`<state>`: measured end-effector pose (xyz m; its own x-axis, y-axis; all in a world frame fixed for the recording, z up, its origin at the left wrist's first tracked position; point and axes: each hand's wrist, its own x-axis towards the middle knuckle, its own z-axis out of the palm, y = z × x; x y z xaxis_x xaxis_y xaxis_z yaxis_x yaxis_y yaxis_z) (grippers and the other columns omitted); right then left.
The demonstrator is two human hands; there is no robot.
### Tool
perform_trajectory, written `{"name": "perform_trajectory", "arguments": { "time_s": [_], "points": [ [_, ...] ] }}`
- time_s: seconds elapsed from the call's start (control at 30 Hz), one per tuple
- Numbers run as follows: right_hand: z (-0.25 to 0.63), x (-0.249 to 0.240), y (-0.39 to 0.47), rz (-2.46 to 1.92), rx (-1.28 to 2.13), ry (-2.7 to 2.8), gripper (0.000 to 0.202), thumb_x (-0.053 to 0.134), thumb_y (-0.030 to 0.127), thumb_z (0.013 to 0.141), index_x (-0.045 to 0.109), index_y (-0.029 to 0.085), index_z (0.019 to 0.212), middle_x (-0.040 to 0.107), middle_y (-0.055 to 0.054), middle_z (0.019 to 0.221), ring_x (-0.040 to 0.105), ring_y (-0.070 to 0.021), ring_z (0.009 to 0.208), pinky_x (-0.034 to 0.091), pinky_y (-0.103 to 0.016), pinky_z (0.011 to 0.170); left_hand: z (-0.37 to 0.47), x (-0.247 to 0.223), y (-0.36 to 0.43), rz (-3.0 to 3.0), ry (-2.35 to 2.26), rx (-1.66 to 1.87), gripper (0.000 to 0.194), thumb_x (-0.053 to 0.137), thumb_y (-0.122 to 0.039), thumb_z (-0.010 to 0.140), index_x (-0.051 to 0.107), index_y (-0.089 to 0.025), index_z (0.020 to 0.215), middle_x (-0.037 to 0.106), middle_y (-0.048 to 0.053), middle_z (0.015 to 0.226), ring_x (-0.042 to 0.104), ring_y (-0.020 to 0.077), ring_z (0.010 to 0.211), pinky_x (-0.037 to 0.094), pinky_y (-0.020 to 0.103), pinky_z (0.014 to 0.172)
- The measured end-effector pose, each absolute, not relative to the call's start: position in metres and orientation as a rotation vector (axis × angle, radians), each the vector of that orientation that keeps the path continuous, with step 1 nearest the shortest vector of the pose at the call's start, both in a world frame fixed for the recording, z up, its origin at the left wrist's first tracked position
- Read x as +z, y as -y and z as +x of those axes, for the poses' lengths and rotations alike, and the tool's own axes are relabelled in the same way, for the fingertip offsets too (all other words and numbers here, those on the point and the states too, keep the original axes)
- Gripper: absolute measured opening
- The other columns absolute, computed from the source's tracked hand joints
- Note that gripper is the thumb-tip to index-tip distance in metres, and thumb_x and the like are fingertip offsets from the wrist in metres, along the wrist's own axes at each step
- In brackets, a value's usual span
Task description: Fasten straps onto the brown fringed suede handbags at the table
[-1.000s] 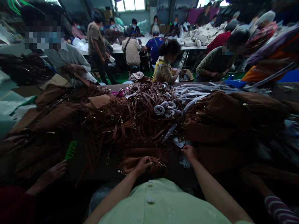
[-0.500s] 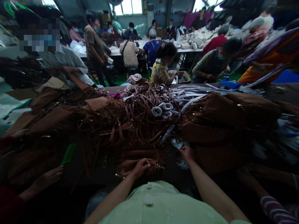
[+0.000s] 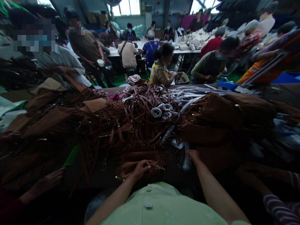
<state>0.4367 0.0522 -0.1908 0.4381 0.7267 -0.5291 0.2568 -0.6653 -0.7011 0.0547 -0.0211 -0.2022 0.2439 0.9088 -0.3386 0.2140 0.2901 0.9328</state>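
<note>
A brown fringed suede-like bag (image 3: 138, 156) lies flat on the dark table in front of me, with metal clasps at its corners. My left hand (image 3: 142, 168) rests on its near right part, thumb and fingers pinched together; whatever is between them is too small to make out. To the right of the bag, my right hand (image 3: 193, 155) has its fingers closed at a bundle of fine clear plastic strands (image 3: 186, 159), which spreads out over the table to the left of the hand. A crumpled clear plastic piece (image 3: 177, 143) lies just beyond the strands.
Brown straps with metal clips (image 3: 140, 106) and plastic-wrapped strap rolls (image 3: 156, 112) are heaped ahead. Fringed bags (image 3: 217, 109) are piled on the right, others (image 3: 50, 120) on the left. A co-worker's hand holds a green comb (image 3: 71, 156); another's striped sleeve (image 3: 278, 206) is at right.
My right hand has moved a little to the right, and the clear strands now stand up, drawn toward its fingers. My left hand stays on the bag. The standing person behind has leaned over.
</note>
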Motion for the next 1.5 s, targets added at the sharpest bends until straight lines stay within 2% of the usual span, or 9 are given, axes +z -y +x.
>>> {"name": "perform_trajectory", "arguments": {
  "time_s": [0.27,0.5,0.63,0.8,0.93,1.1,1.4,1.5],
  "points": [
    [0.453,-0.164,-0.044,-1.965,1.576,0.611,0.019,0.068,0.012,0.066,0.064,0.014,0.085,0.068,-0.004,0.072,0.06,-0.0092,0.055,0.05,-0.021,0.055,0.054,-0.202,0.021,1.087,-1.237,0.656,0.03,0.069,-0.039,0.065,0.057,-0.013,0.074,0.059,0.001,0.07,0.051,0.0127,0.065,0.039,0.023,0.061],
    [0.471,-0.153,-0.032,-1.813,1.824,0.643,0.028,0.073,0.018,0.066,0.064,0.014,0.092,0.068,-0.005,0.078,0.061,-0.0098,0.061,0.05,-0.022,0.06,0.052,-0.209,0.022,1.097,-1.185,0.668,0.027,0.067,-0.037,0.068,0.057,-0.013,0.076,0.06,0.002,0.072,0.053,0.0128,0.067,0.04,0.023,0.062],
    [0.476,-0.146,-0.026,-1.715,1.942,0.735,0.034,0.075,0.021,0.064,0.065,0.013,0.096,0.067,-0.004,0.073,0.059,-0.0092,0.059,0.048,-0.02,0.058,0.054,-0.204,0.021,1.175,-1.231,0.697,0.026,0.068,-0.037,0.067,0.059,-0.013,0.074,0.06,0.002,0.072,0.053,0.0136,0.069,0.04,0.023,0.065],
    [0.46,-0.143,-0.04,-1.738,1.693,0.751,0.032,0.074,0.021,0.064,0.065,0.014,0.094,0.068,-0.005,0.079,0.062,-0.0102,0.063,0.051,-0.022,0.063,0.054,-0.2,0.02,1.21,-1.256,0.678,0.027,0.068,-0.038,0.067,0.06,-0.013,0.073,0.059,0.001,0.07,0.052,0.0135,0.068,0.039,0.023,0.065],
    [0.436,-0.158,-0.055,-1.952,1.336,0.716,0.019,0.07,0.016,0.063,0.065,0.013,0.081,0.067,-0.003,0.065,0.06,-0.0111,0.054,0.048,-0.021,0.052,0.054,-0.2,0.02,1.212,-1.264,0.677,0.026,0.068,-0.037,0.067,0.059,-0.013,0.072,0.059,0.001,0.068,0.051,0.0131,0.066,0.038,0.024,0.065],
    [0.422,-0.177,-0.057,-2.038,1.186,0.772,0.01,0.069,0.018,0.06,0.064,0.015,0.068,0.064,-0.002,0.055,0.06,-0.0136,0.05,0.045,-0.021,0.046,0.054,-0.2,0.021,1.232,-1.267,0.688,0.026,0.068,-0.038,0.067,0.059,-0.013,0.07,0.059,0.001,0.068,0.05,0.0124,0.065,0.038,0.023,0.064],
    [0.426,-0.178,-0.053,-2.093,1.034,0.92,0.02,0.069,0.021,0.056,0.069,0.012,0.073,0.067,-0.004,0.059,0.062,-0.0174,0.056,0.047,-0.025,0.053,0.053,-0.212,0.023,1.229,-1.274,0.708,0.026,0.068,-0.036,0.067,0.059,-0.013,0.073,0.059,0.001,0.069,0.05,0.0121,0.066,0.038,0.023,0.064],
    [0.422,-0.167,-0.053,-2.089,1.015,0.984,0.024,0.068,0.023,0.055,0.071,0.013,0.077,0.07,-0.006,0.069,0.064,-0.0196,0.065,0.047,-0.026,0.059,0.053,-0.209,0.023,1.19,-1.251,0.711,0.027,0.068,-0.037,0.067,0.06,-0.012,0.075,0.06,0.001,0.071,0.052,0.0128,0.067,0.04,0.024,0.065]
  ]
}}
